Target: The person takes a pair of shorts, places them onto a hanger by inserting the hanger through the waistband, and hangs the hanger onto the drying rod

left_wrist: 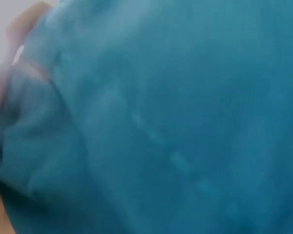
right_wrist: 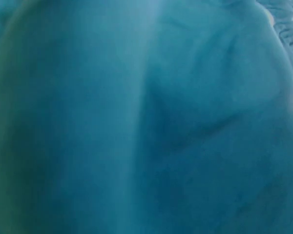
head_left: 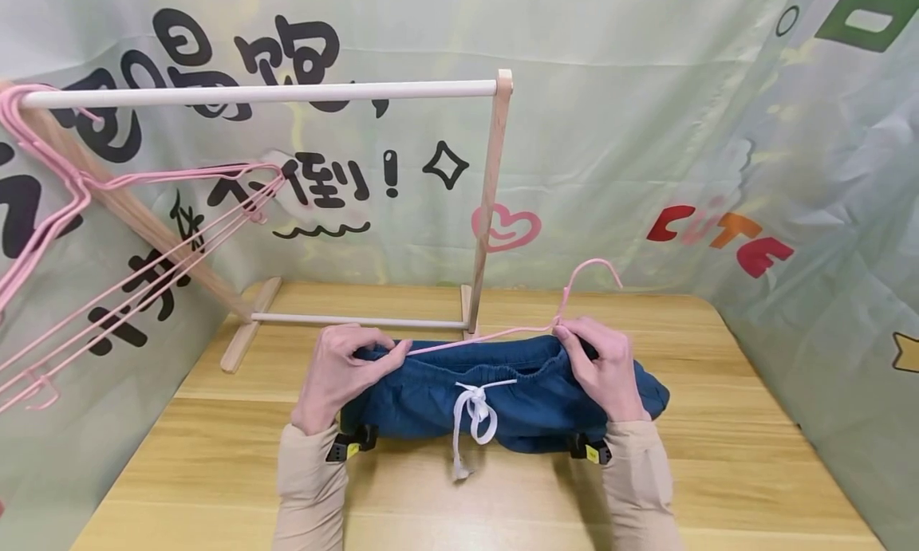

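Blue drawstring pants (head_left: 431, 407) are held up above the table, with a white bow (head_left: 475, 414) at the front of the gathered waist. A pink hanger (head_left: 593, 262) lies along the waist opening, its hook standing up at the right; its right part is hidden. At the left end my left hand (head_left: 352, 367) pinches the waistband with the hanger's arm at its fingertips. My right hand (head_left: 601, 367) holds the right side of the waistband, fingertips at the hanger's neck. Blue cloth (left_wrist: 185, 97) fills most of the left wrist view, and cloth (right_wrist: 185, 146) fills the right wrist view.
A rack with a white top bar (head_left: 323, 92) and wooden legs (head_left: 491, 208) stands behind to the left. Several pink hangers (head_left: 75, 180) hang at the bar's left end. Below is a wooden table (head_left: 732, 455); printed curtains (head_left: 632, 136) enclose it.
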Tool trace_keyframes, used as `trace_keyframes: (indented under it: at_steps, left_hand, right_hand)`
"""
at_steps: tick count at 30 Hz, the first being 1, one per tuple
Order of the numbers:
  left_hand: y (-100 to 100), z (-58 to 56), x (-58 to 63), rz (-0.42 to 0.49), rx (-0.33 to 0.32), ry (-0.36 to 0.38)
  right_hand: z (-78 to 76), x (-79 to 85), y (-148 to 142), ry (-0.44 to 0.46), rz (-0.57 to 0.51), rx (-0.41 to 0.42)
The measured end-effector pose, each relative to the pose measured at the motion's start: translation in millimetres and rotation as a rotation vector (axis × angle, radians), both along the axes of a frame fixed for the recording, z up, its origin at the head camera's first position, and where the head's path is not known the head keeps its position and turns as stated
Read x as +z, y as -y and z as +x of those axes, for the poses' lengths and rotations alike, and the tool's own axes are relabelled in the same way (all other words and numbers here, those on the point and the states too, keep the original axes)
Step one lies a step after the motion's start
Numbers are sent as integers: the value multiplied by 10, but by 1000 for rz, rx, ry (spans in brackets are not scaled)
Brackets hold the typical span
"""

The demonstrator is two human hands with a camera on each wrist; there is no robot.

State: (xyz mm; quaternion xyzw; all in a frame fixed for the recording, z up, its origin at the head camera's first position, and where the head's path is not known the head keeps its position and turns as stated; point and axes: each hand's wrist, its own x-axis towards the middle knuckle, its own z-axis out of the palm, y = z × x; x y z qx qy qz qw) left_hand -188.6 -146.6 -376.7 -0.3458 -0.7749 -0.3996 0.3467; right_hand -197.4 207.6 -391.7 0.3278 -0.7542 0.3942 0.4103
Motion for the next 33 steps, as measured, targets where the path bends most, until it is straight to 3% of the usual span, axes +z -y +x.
trace_keyframes:
  at_steps: [4, 8, 13, 22, 33]
  left_hand:
    - [-30, 12, 7, -23, 2, 36]
    - [-67, 32, 19, -62, 44, 48]
    - [-137, 51, 50, -155, 86, 17]
    - [-285, 62, 64, -253, 94, -47]
    - [-419, 77, 63, -275, 113, -78]
  right_hand:
    - [19, 4, 62, -29, 22, -21]
    - [37, 9, 122, -53, 51, -43]
    - [46, 13, 182, -79, 85, -72]
    - [55, -6, 310, -99, 127, -115]
    - [99, -2, 508, -130, 108, -162]
